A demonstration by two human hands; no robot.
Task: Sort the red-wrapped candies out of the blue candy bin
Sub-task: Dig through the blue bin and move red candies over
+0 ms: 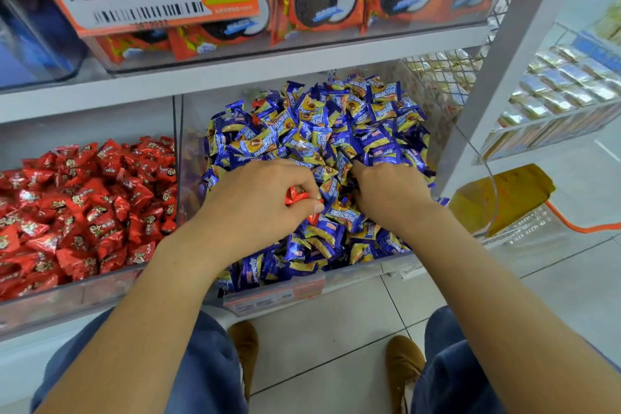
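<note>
Two hands work in the blue candy bin (369, 265): left hand (255, 202) grips one crumpled red-wrapped candy (297, 196) near the bin's front-left corner, its axis unclear; right hand (386, 188) digs among the blue candies (336, 131), grip hidden

Your way into the blue candy bin (336, 274) lay open from above and in front. The shelf edge (235, 77) overhung its back, a clear divider (178, 158) walled the left, and wire mesh (443, 77) closed the right.
</note>
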